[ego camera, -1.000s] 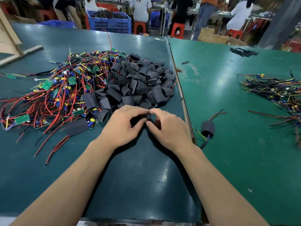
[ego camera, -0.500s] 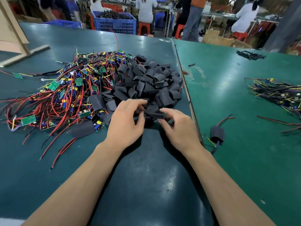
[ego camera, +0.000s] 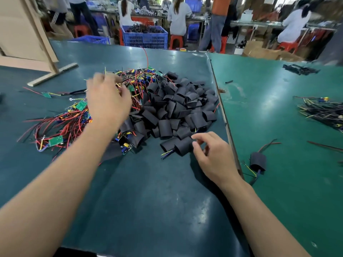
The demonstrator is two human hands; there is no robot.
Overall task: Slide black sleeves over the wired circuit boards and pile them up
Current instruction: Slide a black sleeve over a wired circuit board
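A tangle of wired circuit boards (ego camera: pixel 61 125) with red and black leads lies at the left of the table. Beside it is a heap of black sleeves (ego camera: pixel 178 106). My left hand (ego camera: pixel 107 102) is blurred and reaches down into the top of the wired boards; its fingertips are hidden in the wires. My right hand (ego camera: pixel 213 156) pinches, with thumb and forefinger, the right end of a sleeved board (ego camera: pixel 178 145) that lies at the heap's near edge, yellow and blue wires sticking out of its left end.
Another sleeved board (ego camera: pixel 258 161) lies alone on the green table to the right, past the raised seam (ego camera: pixel 224 115). A pile of dark wired pieces (ego camera: pixel 323 112) sits at the far right. A blue crate (ego camera: pixel 144 37) and seated people are beyond the table.
My left hand has left the sleeve and moved up and left into the wired boards. My right hand stays at the sleeved board, which now lies on the table.
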